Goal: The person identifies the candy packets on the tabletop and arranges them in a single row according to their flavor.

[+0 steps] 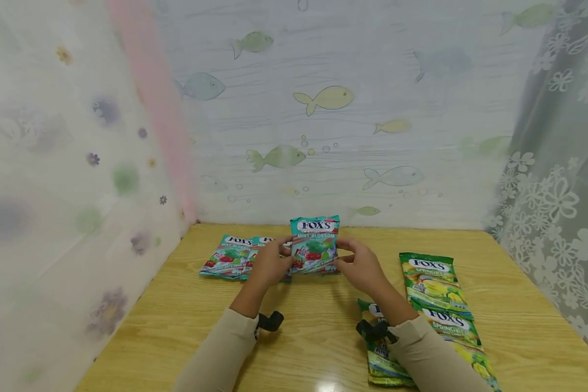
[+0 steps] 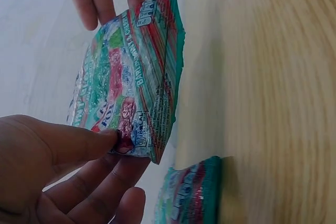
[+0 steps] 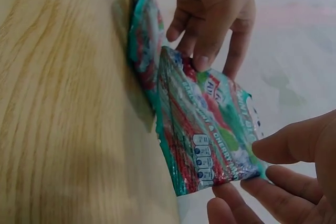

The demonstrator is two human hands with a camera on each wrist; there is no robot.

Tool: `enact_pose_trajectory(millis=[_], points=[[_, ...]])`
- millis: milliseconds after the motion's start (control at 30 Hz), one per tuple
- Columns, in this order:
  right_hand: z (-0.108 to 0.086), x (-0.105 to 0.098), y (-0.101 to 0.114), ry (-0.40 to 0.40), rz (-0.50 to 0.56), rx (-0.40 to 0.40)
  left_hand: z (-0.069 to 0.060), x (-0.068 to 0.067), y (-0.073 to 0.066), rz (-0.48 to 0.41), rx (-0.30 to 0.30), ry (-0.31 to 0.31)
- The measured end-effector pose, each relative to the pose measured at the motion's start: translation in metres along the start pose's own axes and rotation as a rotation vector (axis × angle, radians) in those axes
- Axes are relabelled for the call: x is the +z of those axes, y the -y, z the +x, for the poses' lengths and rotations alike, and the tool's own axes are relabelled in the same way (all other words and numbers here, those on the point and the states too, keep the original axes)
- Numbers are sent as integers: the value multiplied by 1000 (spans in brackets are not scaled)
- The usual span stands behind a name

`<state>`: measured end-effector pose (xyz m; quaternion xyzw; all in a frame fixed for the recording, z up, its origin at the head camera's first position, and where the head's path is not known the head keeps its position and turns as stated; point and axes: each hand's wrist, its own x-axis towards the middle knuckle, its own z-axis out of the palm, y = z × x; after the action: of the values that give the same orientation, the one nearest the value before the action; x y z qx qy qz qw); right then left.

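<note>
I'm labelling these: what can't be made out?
Head view: leftmost green packet, partly hidden by right sleeve.
Head view: second turquoise packet from left, partly hidden by left hand.
Left wrist view: lower packet, cut off by bottom edge.
All views: back of held packet, turned away.

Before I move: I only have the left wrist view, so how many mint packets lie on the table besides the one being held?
Observer: The head view shows two mint packets on the table, left of the held packet.
Operator: Anything on the right side?
Observer: Yes, three green-and-yellow packets lie there.
Operator: Are all three fully in sight?
Observer: No, the right sleeve covers part of two of them.
</note>
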<state>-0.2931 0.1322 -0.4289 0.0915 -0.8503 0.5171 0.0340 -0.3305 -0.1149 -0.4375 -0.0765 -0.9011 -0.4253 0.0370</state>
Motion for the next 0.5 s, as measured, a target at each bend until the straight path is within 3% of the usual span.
enact_pose_trajectory(millis=[500], points=[[1,10,-12,76,18,77,4,11,16,46,3,25]])
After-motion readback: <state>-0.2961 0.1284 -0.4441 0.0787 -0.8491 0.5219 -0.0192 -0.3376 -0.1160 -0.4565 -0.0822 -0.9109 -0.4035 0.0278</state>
